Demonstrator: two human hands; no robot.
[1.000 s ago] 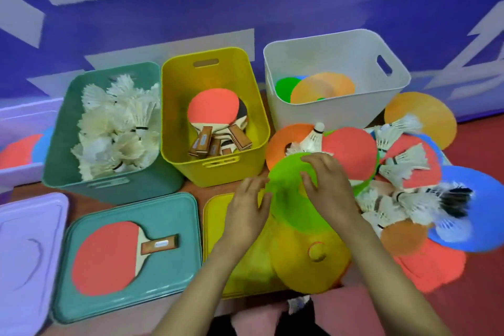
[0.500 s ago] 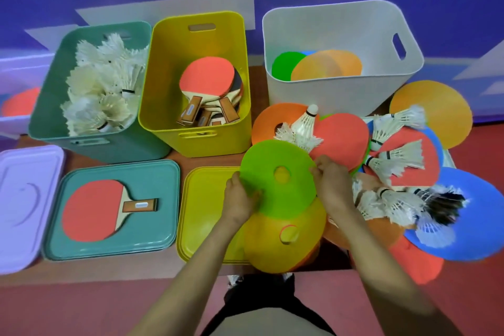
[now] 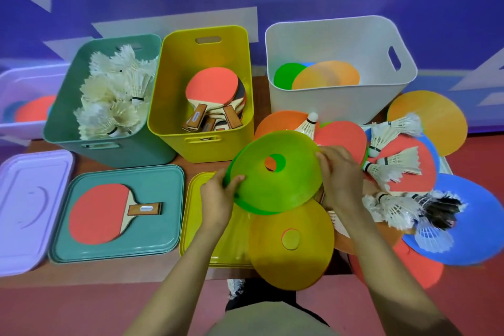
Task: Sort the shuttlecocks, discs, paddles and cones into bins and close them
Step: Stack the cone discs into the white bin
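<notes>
Lime-green plastic dome cone (image 3: pixel 283 188) comes up off the pile.
The left hand (image 3: pixel 218 199) and right hand (image 3: pixel 341 174) grip its opposite rims; it now hangs tilted above the yellow plastic cone (image 3: pixel 272 267) it lay on, likely ready for a bin.

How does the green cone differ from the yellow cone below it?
The left hand and right hand grip the green cone by its edges; no hand holds the yellow cone. The green cone is raised and tilted; the yellow cone rests partly on the yellow lid. Both are round with a central hole.
</notes>
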